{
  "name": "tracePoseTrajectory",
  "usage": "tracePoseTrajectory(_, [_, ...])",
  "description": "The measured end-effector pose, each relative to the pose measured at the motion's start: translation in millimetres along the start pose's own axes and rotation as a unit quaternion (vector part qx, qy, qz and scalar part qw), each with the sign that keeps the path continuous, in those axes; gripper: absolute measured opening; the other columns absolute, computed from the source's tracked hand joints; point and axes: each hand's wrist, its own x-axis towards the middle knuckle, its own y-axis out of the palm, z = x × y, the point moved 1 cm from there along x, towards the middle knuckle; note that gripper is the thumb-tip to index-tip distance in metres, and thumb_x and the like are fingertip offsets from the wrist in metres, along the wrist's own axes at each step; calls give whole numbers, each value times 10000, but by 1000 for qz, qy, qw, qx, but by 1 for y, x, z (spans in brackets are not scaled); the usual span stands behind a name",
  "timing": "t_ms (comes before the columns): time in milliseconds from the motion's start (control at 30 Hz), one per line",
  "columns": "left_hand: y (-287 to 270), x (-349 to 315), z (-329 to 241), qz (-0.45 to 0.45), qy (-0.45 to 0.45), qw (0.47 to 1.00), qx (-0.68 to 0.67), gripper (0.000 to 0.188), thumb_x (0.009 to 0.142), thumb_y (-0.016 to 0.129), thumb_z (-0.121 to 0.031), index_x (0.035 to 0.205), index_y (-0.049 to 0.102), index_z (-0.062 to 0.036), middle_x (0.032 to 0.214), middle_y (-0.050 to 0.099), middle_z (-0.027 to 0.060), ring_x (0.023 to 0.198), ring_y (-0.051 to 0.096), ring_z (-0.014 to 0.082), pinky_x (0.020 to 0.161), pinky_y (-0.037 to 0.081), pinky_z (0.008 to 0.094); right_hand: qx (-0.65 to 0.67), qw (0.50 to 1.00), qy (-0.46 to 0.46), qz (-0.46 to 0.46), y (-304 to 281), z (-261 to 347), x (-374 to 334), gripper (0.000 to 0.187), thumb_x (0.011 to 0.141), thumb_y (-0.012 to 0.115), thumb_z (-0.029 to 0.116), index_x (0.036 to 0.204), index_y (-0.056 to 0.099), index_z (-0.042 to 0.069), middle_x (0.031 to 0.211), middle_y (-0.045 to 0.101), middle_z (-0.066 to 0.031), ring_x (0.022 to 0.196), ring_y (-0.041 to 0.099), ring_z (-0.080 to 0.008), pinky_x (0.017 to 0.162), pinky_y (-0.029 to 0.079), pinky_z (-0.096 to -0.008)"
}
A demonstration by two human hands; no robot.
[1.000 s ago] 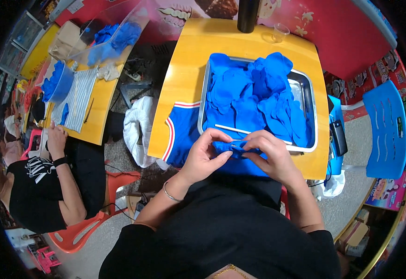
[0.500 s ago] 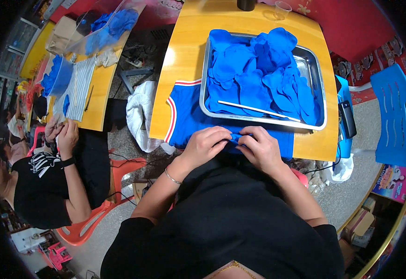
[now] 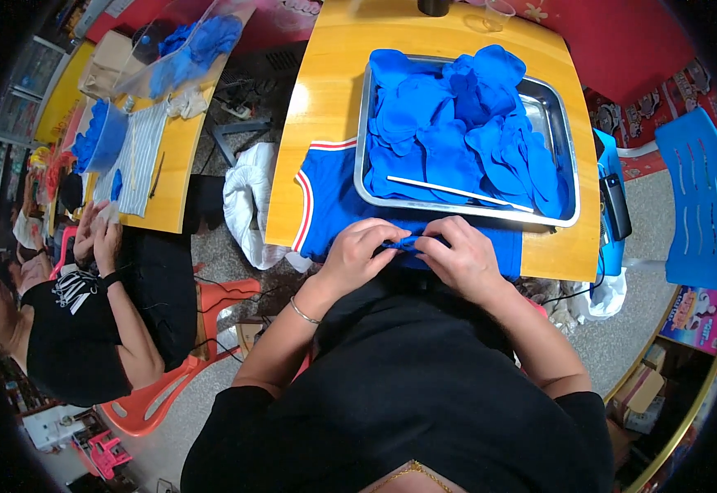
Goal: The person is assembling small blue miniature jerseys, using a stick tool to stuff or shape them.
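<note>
Both of my hands meet at the table's near edge, in front of the metal tray [image 3: 574, 164]. My left hand [image 3: 360, 253] is closed, thumb and fingers pinching one end of a small blue fabric piece [image 3: 403, 243]. On the other end of it my right hand [image 3: 463, 259] is pinched too. The piece looks bunched into a narrow strip; its full shape is hidden by my fingers. Under my hands lies a blue jersey [image 3: 325, 193] with red and white trim. Loose blue petal-shaped fabric pieces [image 3: 412, 115] heap up in the tray, a thin white stick [image 3: 457, 194] across them.
At left, a person [image 3: 79, 329] sits at another table [image 3: 169, 177] with a blue tub [image 3: 105, 135] of fabric pieces. A clear cup [image 3: 498, 15] and a dark cup [image 3: 434, 6] stand at the far edge. A blue chair [image 3: 695, 205] is at right.
My left fingers have shifted slightly back from the right ones, showing more of the blue strip, now narrower. The person at left has moved their hands.
</note>
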Motion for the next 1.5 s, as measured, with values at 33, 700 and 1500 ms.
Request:
tracePoseTrajectory(33, [1, 0, 1, 0, 0, 1000, -1, 285, 682, 667, 18, 933, 544, -35, 929, 645, 85, 851, 614, 262, 733, 498, 351, 0, 1000, 0, 1, 1, 0, 0, 192, 664, 699, 101, 832, 606, 109, 864, 554, -47, 781, 566, -218, 616, 480, -313])
tracePoseTrajectory(700, [-2, 4, 0, 11, 46, 999, 21, 141, 702, 641, -9, 839, 630, -42, 888, 631, 81, 823, 600, 243, 696, 484, 334, 4, 999, -37, 17, -4, -9, 3, 163, 663, 699, 90, 781, 587, 100, 847, 562, -48, 768, 569, -218, 622, 475, -317])
tracePoseTrajectory(1500, [-11, 14, -18, 93, 54, 983, 146, 157, 685, 661, -118, 829, 601, -100, 858, 541, 56, 819, 561, 226, 659, 464, 333, 46, 996, -2, 81, -6, -6, -1, 183, 673, 704, 114, 787, 565, 83, 973, 540, -71, 931, 520, -262, 818, 402, -379])
